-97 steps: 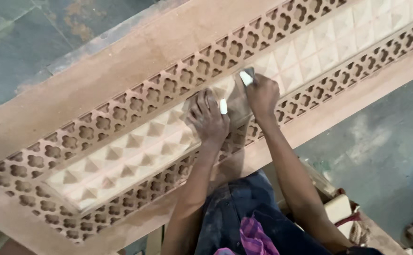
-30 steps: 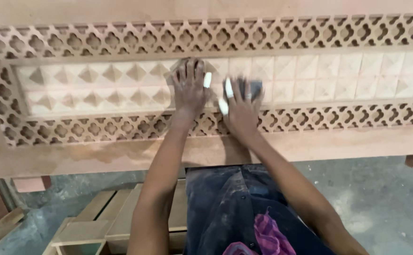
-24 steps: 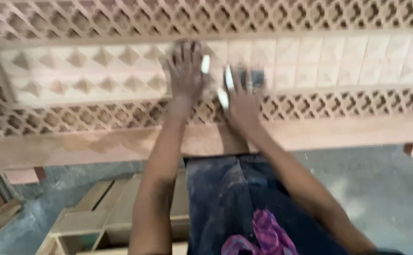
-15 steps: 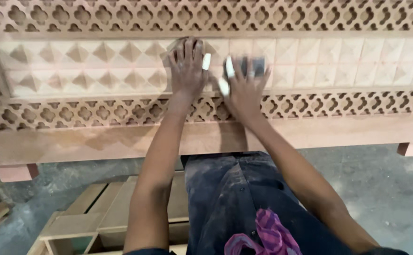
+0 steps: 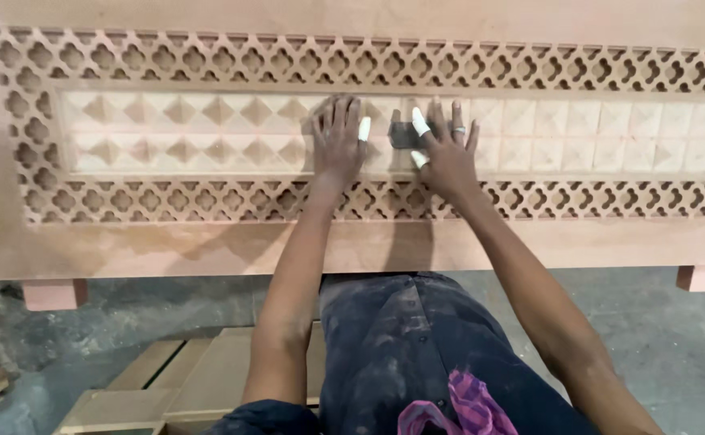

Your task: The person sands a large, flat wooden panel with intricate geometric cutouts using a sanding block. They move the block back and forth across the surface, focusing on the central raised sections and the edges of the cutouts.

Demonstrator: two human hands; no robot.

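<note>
Left hand (image 5: 338,143) flat, fingers spread, on carved wooden panel (image 5: 167,137). At three o'clock, right hand (image 5: 447,153), grip pressing dark sanding pad (image 5: 402,134).

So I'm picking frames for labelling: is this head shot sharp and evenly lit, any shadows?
Head view: sharp, soft even light, no glare; the left hand, right hand and carved panel are crisp, with faint arm shadows on the panel's lower edge.

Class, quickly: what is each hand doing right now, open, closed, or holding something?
Left hand: open, flat on the carved panel, holding nothing.
Right hand: fingers spread, pressing a dark sanding pad onto the panel.
</note>
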